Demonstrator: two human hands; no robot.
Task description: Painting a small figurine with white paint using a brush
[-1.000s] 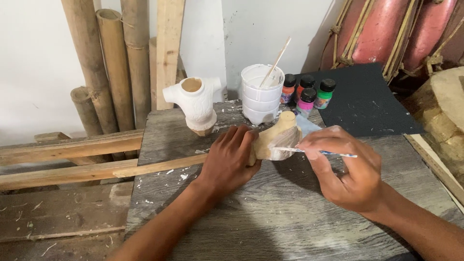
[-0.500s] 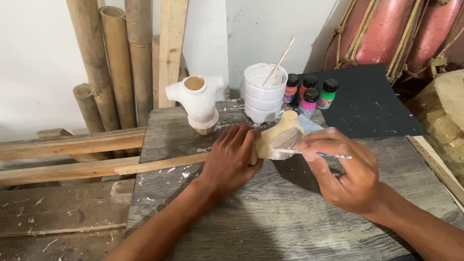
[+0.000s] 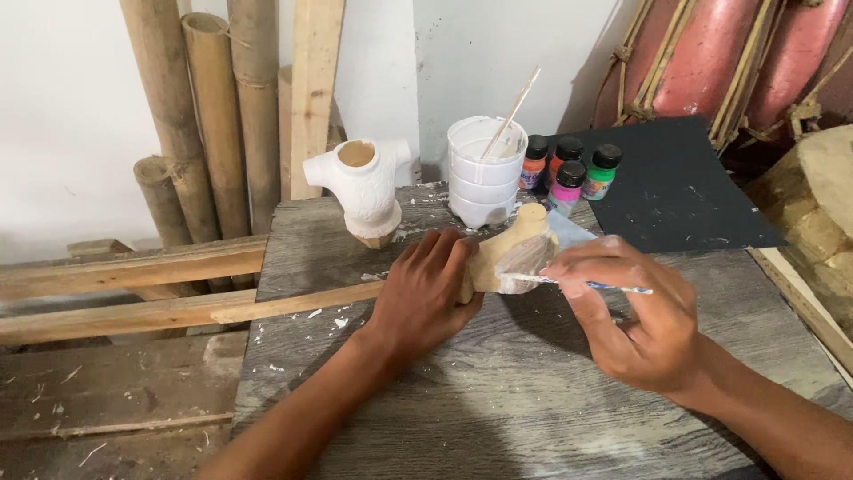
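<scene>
Left hand (image 3: 422,293) had its fingers wrapped around a tan carved figure (image 3: 511,253) resting on the grey wooden surface (image 3: 498,409), while the right hand (image 3: 635,320) had its fingers pinched together on a thin paintbrush (image 3: 577,284) with the tip touching the figure's side. Just behind it sat a white painted figure (image 3: 364,187), a stack of white cups (image 3: 482,173) with a stick in it, and some small paint bottles (image 3: 569,169), with bamboo poles (image 3: 213,116) leaning at the wall.

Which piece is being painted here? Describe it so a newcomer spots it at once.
On the grey wooden table, in front of the stack of white cups, the left hand steadies a tan carved wooden figure. Unlike the white-coated figure behind, it is bare wood with one grey patch.
</scene>
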